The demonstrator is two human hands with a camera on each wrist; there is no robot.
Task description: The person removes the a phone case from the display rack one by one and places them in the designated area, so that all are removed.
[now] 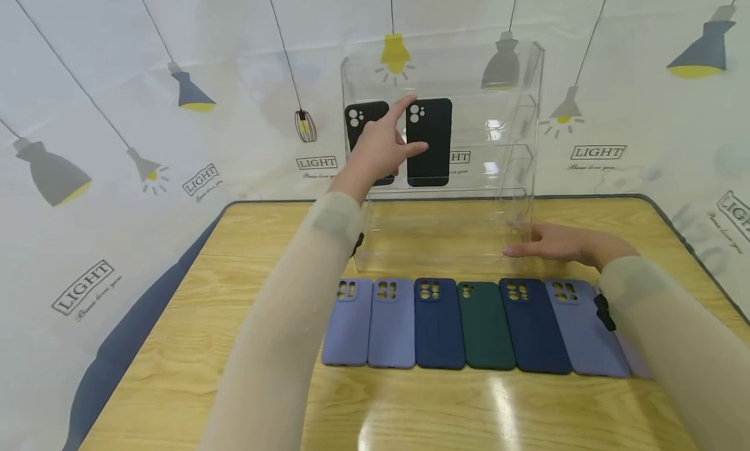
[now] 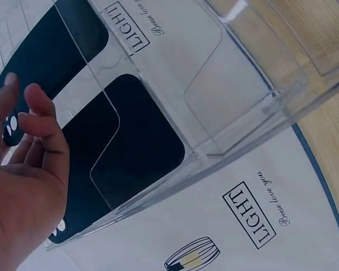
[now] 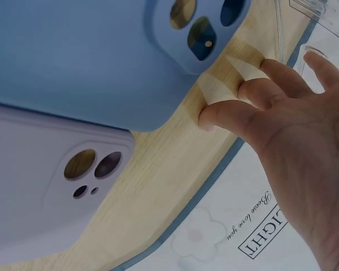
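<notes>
A clear tiered display rack (image 1: 534, 135) stands on the table. Two black phone cases, a left one (image 1: 354, 129) and a right one (image 1: 430, 158), lean side by side in its upper part. My left hand (image 1: 381, 148) is in front of them, index finger stretched to the right case's top left corner and thumb held apart. It partly covers the left case. In the left wrist view the fingers of that hand (image 2: 28, 186) are loosely bent. Low at the rack's right side is my right hand (image 1: 565, 241), its fingertips against the side. In the right wrist view, this hand (image 3: 294, 130) has spread fingers.
A row of phone cases lies before the rack: purple ones (image 1: 391, 327), dark blue ones (image 1: 439, 327) and a green one (image 1: 487, 327). A pale lilac case (image 3: 51, 186) ends the row, partly behind my right forearm. Behind the wooden table (image 1: 258, 262) hangs a lamp-printed cloth (image 1: 252, 132).
</notes>
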